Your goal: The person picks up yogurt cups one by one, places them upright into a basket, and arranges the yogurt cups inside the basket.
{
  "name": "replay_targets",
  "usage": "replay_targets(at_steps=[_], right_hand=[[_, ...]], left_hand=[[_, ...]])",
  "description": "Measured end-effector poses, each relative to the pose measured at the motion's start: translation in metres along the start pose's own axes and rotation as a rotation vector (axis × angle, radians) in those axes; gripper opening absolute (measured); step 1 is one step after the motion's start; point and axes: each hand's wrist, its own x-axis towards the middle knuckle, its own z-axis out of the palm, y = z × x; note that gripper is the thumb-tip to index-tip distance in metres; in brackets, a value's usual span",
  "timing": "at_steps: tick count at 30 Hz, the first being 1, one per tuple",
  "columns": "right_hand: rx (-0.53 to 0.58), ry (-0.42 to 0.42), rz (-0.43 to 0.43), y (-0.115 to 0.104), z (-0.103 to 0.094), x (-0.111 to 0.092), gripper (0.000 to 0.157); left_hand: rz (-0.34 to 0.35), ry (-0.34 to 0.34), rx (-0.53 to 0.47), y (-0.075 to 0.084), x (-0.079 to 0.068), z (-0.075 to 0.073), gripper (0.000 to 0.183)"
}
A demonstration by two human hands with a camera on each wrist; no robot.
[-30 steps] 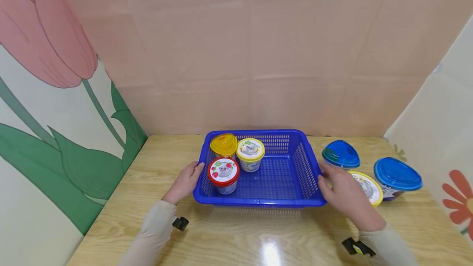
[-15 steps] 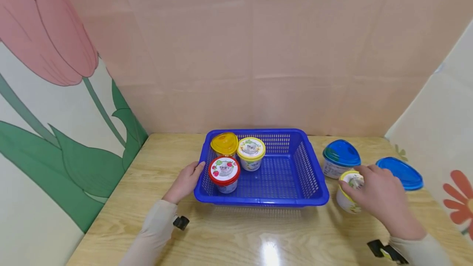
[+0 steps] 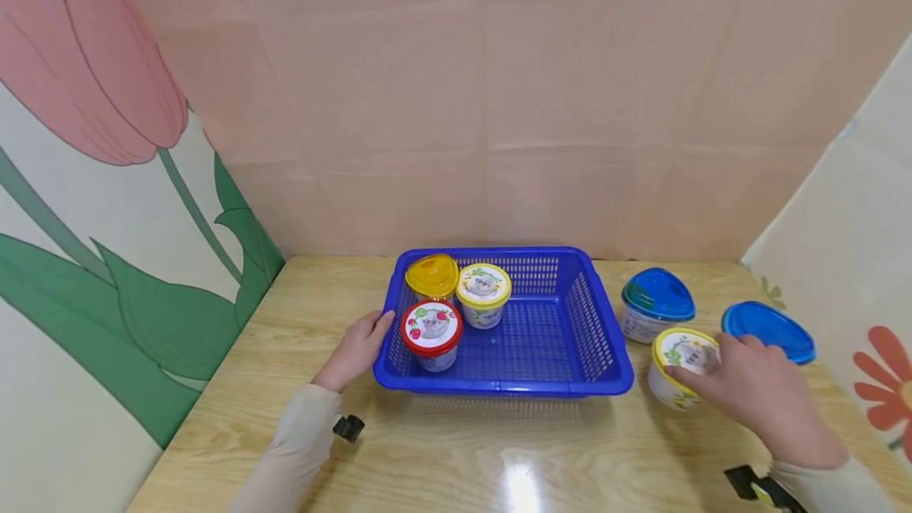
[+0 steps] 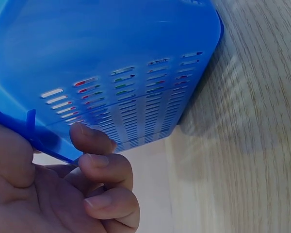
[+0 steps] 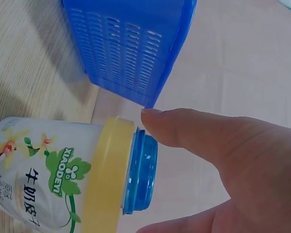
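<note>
Basket (image 3: 499, 388) in the head view is deep blue, rectangular, with slotted walls; it stands on the wood-grain table (image 3: 463, 454), three tubs (image 3: 484, 295) grouped toward its left end, which the left hand (image 3: 356, 351) holds. Outside it, just to the right, a round white tub with a yellow-edged, printed lid (image 3: 677, 351) stands on the table; the right hand (image 3: 762, 386) overlaps its lid. The left wrist view adds fingers (image 4: 106, 167) curled by the rim, and red and green glimpsed through the slots. The right wrist view adds the tub's flowers and green leaf marked XIAODEYI, and a gap between thumb and yellow lid: that hand is spread wide, gripping nothing
</note>
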Motion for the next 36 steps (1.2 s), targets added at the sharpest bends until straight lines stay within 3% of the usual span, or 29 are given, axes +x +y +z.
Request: replay_targets(at_steps=[8, 17, 23, 36], right_hand=[[0.016, -0.042, 0.025, 0.003, -0.001, 0.000, 0.114], [0.038, -0.140, 0.059, 0.002, 0.000, -0.001, 0.089], [0.045, -0.192, 0.102, -0.001, 0.000, 0.001, 0.097], [0.057, -0.076, 0.061, -0.004, 0.010, 0.004, 0.110]], left_hand=[[0.027, 0.021, -0.002, -0.003, 0.000, -0.002, 0.037], [0.056, 0.043, 0.021, -0.007, -0.001, -0.004, 0.032], [0.070, 0.009, -0.003, -0.010, -0.002, -0.005, 0.032], [0.063, -0.012, -0.064, -0.010, -0.002, -0.002, 0.036]])
